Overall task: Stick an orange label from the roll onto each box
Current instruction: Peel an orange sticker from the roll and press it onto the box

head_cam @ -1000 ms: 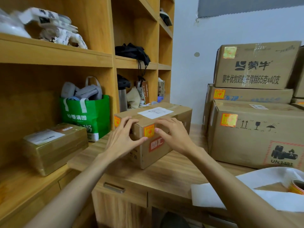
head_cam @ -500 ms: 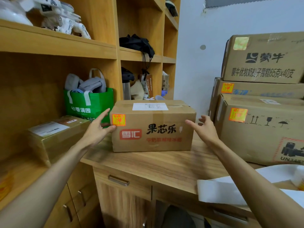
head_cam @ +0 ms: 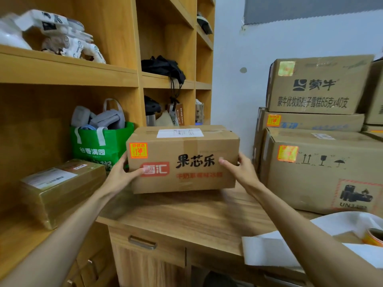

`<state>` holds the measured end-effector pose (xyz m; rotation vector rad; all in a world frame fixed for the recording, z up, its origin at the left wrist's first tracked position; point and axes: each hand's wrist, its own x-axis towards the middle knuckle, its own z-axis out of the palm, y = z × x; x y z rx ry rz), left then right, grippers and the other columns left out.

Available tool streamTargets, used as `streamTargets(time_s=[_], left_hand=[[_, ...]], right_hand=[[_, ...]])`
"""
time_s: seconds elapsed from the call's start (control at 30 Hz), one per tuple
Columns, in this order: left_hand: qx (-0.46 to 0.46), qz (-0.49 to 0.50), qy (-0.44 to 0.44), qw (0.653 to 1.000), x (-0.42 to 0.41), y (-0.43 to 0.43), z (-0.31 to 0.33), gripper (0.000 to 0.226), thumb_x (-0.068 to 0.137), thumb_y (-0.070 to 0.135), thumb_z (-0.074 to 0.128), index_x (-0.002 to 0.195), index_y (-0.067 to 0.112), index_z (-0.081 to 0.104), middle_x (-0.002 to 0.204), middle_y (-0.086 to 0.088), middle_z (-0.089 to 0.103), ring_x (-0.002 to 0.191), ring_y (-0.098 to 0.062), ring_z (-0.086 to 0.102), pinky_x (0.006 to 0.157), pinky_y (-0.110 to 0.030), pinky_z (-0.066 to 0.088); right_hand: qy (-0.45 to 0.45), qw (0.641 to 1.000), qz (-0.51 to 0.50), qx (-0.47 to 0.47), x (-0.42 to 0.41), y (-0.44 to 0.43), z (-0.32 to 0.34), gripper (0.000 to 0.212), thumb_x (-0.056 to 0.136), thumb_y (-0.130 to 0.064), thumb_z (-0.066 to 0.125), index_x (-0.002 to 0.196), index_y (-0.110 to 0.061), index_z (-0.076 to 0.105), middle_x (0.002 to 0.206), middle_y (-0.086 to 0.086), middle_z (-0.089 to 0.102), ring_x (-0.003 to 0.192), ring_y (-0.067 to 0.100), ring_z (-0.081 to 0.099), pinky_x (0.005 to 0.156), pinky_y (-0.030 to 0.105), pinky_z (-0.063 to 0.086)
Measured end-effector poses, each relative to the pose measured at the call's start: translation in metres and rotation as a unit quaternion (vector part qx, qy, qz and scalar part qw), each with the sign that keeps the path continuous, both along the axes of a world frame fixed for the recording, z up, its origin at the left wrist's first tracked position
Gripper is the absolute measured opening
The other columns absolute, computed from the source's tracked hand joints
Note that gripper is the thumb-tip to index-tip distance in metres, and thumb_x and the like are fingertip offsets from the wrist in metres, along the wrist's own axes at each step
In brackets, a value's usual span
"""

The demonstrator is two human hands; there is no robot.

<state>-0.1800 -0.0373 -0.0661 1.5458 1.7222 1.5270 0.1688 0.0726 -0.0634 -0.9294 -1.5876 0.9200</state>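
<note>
Both my left hand point(head_cam: 120, 177) and right hand point(head_cam: 241, 172) clamp the box point(head_cam: 186, 162) reading 果芯乐. Above my left thumb sits its orange label point(head_cam: 138, 150); 雪汇 is printed just beside that thumb.

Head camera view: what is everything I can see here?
Brown cardboard box: one, orange label top-left, held above wooden counter.
Stacked brown cartons: three or more labelled, right.
Tape-wrapped parcel: one, olive-brown, low left shelf.
Green shopping bag: one, behind held box.
Orange label roll: one, right edge, on white paper.
Black bag: one, middle shelf.
Left hand, right hand: gripping box ends.
</note>
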Motion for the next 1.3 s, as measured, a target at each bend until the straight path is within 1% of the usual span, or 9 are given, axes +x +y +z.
streamTargets(time_s=[0.1, 0.23, 0.4, 0.5, 0.6, 0.7, 0.9, 1.2, 1.3], left_hand=[[0.039, -0.008, 0.014, 0.999, 0.007, -0.009, 0.042, 0.07, 0.084, 0.026, 0.078, 0.146, 0.023, 0.045, 0.125, 0.005, 0.057, 0.113, -0.012, 0.052, 0.102, -0.038, 0.043], [0.097, -0.014, 0.029, 0.995, 0.02, -0.019, 0.096, 0.062, 0.088, 0.023, 0.074, 0.143, 0.02, 0.045, 0.123, 0.004, 0.056, 0.114, -0.013, 0.051, 0.097, -0.034, 0.04], [0.147, -0.042, 0.014, 0.988, 0.05, -0.019, 0.141, 0.059, 0.084, 0.029, 0.077, 0.136, 0.031, 0.05, 0.114, 0.016, 0.062, 0.105, 0.0, 0.056, 0.096, -0.034, 0.044], [0.159, -0.062, 0.023, 0.985, 0.081, -0.011, 0.159, 0.062, 0.082, 0.036, 0.078, 0.137, 0.03, 0.05, 0.117, 0.01, 0.064, 0.109, -0.008, 0.059, 0.096, -0.036, 0.046], [0.152, -0.097, 0.018, 0.983, 0.118, 0.004, 0.169, 0.07, 0.077, 0.044, 0.078, 0.139, 0.03, 0.048, 0.114, 0.012, 0.063, 0.105, -0.006, 0.059, 0.093, -0.037, 0.049], [0.158, -0.134, 0.015, 0.978, 0.161, 0.023, 0.175, 0.063, 0.085, 0.035, 0.076, 0.14, 0.03, 0.047, 0.113, 0.016, 0.062, 0.102, 0.0, 0.059, 0.086, -0.03, 0.053], [0.151, -0.203, 0.012, 0.967, 0.24, 0.067, 0.178, 0.077, 0.074, 0.051, 0.081, 0.142, 0.039, 0.046, 0.125, 0.008, 0.065, 0.117, -0.014, 0.061, 0.1, -0.049, 0.053], [0.144, -0.244, 0.0, 0.959, 0.334, 0.115, 0.163, 0.077, 0.084, 0.039, 0.078, 0.15, 0.034, 0.038, 0.129, 0.006, 0.059, 0.108, -0.002, 0.057, 0.068, -0.013, 0.052], [0.14, -0.242, 0.001, 0.96, 0.349, 0.126, 0.155, 0.08, 0.084, 0.041, 0.077, 0.152, 0.033, 0.036, 0.136, 0.004, 0.056, 0.117, -0.011, 0.054, 0.078, -0.02, 0.051]], right_hand=[[-0.001, 0.999, -0.02, 0.036, 0.001, -0.005, 0.037, 0.058, 0.083, -0.04, 0.077, 0.132, -0.016, 0.056, 0.117, -0.003, 0.067, 0.105, 0.012, 0.064, 0.085, 0.032, 0.057], [-0.013, 0.994, -0.037, 0.099, 0.015, -0.018, 0.099, 0.052, 0.085, -0.041, 0.075, 0.127, -0.016, 0.058, 0.108, -0.007, 0.066, 0.098, 0.007, 0.065, 0.077, 0.025, 0.058], [-0.013, 0.988, -0.075, 0.136, 0.055, -0.03, 0.155, 0.054, 0.078, -0.05, 0.078, 0.12, -0.018, 0.063, 0.108, -0.005, 0.07, 0.099, 0.013, 0.068, 0.086, 0.041, 0.059], [-0.009, 0.985, -0.095, 0.144, 0.09, -0.039, 0.176, 0.055, 0.077, -0.048, 0.079, 0.119, -0.016, 0.062, 0.109, -0.001, 0.07, 0.097, 0.015, 0.069, 0.083, 0.04, 0.06], [-0.003, 0.982, -0.114, 0.15, 0.131, -0.044, 0.185, 0.05, 0.082, -0.037, 0.078, 0.122, -0.011, 0.062, 0.11, 0.001, 0.07, 0.091, 0.006, 0.067, 0.067, 0.019, 0.056], [-0.003, 0.98, -0.138, 0.146, 0.177, -0.046, 0.188, 0.045, 0.085, -0.032, 0.076, 0.121, -0.009, 0.061, 0.108, 0.002, 0.069, 0.087, 0.004, 0.066, 0.058, 0.011, 0.051], [-0.021, 0.973, -0.19, 0.128, 0.269, -0.047, 0.182, 0.05, 0.082, -0.039, 0.076, 0.12, -0.01, 0.06, 0.108, 0.004, 0.07, 0.096, 0.017, 0.068, 0.074, 0.032, 0.057], [-0.016, 0.965, -0.238, 0.107, 0.36, -0.034, 0.168, 0.048, 0.081, -0.039, 0.078, 0.12, -0.016, 0.062, 0.108, -0.002, 0.069, 0.095, 0.012, 0.066, 0.072, 0.026, 0.052], [-0.02, 0.962, -0.249, 0.108, 0.374, -0.026, 0.163, 0.049, 0.08, -0.039, 0.078, 0.119, -0.014, 0.062, 0.108, 0.0, 0.069, 0.095, 0.012, 0.066, 0.072, 0.026, 0.052]])
